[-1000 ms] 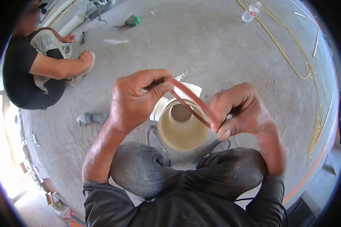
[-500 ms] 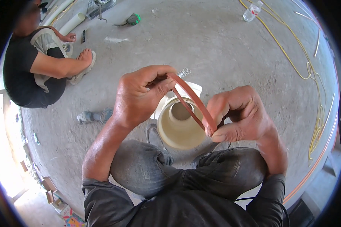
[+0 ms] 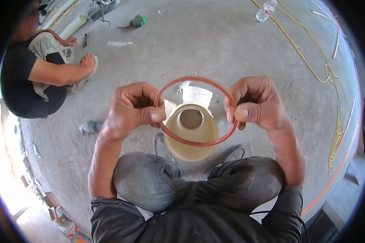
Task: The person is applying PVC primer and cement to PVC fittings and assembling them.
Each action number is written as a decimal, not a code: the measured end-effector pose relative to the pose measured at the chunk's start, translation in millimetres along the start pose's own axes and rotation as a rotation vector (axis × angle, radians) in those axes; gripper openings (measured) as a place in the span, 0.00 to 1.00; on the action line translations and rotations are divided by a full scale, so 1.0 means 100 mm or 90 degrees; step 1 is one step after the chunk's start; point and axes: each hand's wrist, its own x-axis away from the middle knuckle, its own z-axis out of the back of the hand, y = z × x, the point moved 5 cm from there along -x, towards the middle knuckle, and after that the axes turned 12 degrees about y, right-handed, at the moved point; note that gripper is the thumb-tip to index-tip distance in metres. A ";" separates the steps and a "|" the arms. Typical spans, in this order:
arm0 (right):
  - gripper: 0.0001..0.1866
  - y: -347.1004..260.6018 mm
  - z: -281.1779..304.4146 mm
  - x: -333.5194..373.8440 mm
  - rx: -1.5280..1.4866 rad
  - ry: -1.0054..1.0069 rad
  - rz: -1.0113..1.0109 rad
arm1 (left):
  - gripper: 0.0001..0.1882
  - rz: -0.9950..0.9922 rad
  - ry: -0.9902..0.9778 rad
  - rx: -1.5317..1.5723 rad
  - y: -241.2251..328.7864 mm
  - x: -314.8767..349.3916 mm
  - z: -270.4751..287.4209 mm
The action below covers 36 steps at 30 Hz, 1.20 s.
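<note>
grey floor (image 3: 182, 44), yellow line (image 3: 290, 37) at right | left grip (image 3: 132, 106), right grip (image 3: 258, 102): pinching red ring (image 3: 196, 144)

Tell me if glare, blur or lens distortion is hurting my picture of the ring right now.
Head view: the red ring reads clearly between left hand and right hand, without obvious motion blur; head view, left rim: a bright patch is washed out white; head view, edges: fisheye bending and black corners; head view, centre: the cream pipe's far opening looks dim.

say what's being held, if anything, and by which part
A thin reddish ring, pinched at opposite sides of its rim: the left hand at its left edge, the right hand at its right edge.
</note>
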 end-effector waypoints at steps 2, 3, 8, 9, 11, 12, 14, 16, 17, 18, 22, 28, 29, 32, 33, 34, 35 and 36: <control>0.12 0.08 -0.02 -0.01 -0.032 -0.090 -0.005 | 0.15 -0.048 -0.096 0.076 -0.03 0.04 -0.03; 0.13 0.11 -0.06 0.01 -0.064 -0.177 -0.010 | 0.15 -0.045 -0.096 0.077 -0.04 0.04 -0.03; 0.14 0.17 -0.39 0.04 -0.229 -0.392 -0.089 | 0.15 0.022 -0.344 0.252 -0.03 0.09 -0.23; 0.14 0.20 -0.38 0.04 -0.231 -0.391 -0.089 | 0.16 0.061 -0.386 0.291 -0.04 0.11 -0.24; 0.14 0.25 -0.34 0.01 -0.243 -0.351 -0.092 | 0.15 0.057 -0.399 0.305 -0.03 0.12 -0.23; 0.14 0.24 -0.33 0.02 -0.240 -0.346 -0.091 | 0.15 0.048 -0.418 0.321 -0.03 0.11 -0.24; 0.14 0.23 -0.33 0.03 -0.223 -0.335 -0.118 | 0.14 0.038 -0.443 0.339 -0.03 0.09 -0.27; 0.14 0.20 -0.38 0.04 -0.227 -0.351 -0.117 | 0.13 0.032 -0.458 0.357 -0.01 0.14 -0.27; 0.13 0.18 -0.41 0.05 -0.229 -0.366 -0.118 | 0.13 0.031 -0.457 0.355 0.01 0.15 -0.26; 0.13 0.20 -0.40 0.04 -0.233 -0.363 -0.118 | 0.13 0.032 -0.469 0.359 0.02 0.14 -0.27; 0.12 0.23 -0.35 0.03 -0.254 -0.355 -0.085 | 0.13 0.029 -0.458 0.403 -0.01 0.13 -0.26; 0.15 0.20 -0.34 0.01 -0.297 -0.316 -0.087 | 0.12 0.029 -0.431 0.412 -0.01 0.13 -0.24; 0.15 0.20 -0.35 0.01 -0.308 -0.307 -0.099 | 0.12 0.030 -0.428 0.411 -0.01 0.14 -0.24; 0.15 0.25 -0.31 -0.01 -0.245 -0.302 -0.063 | 0.12 0.014 -0.423 0.402 0.00 0.11 -0.25; 0.15 0.26 -0.31 -0.02 -0.246 -0.303 -0.066 | 0.13 0.007 -0.436 0.398 0.00 0.12 -0.25; 0.14 0.27 -0.30 -0.03 -0.232 -0.301 -0.049 | 0.15 0.000 -0.448 0.394 -0.01 0.13 -0.24; 0.14 0.28 -0.29 -0.03 -0.219 -0.300 -0.033 | 0.15 0.002 -0.443 0.396 0.00 0.15 -0.22; 0.14 0.21 -0.29 0.00 -0.223 -0.301 -0.043 | 0.19 0.063 -0.404 0.379 -0.03 0.16 -0.19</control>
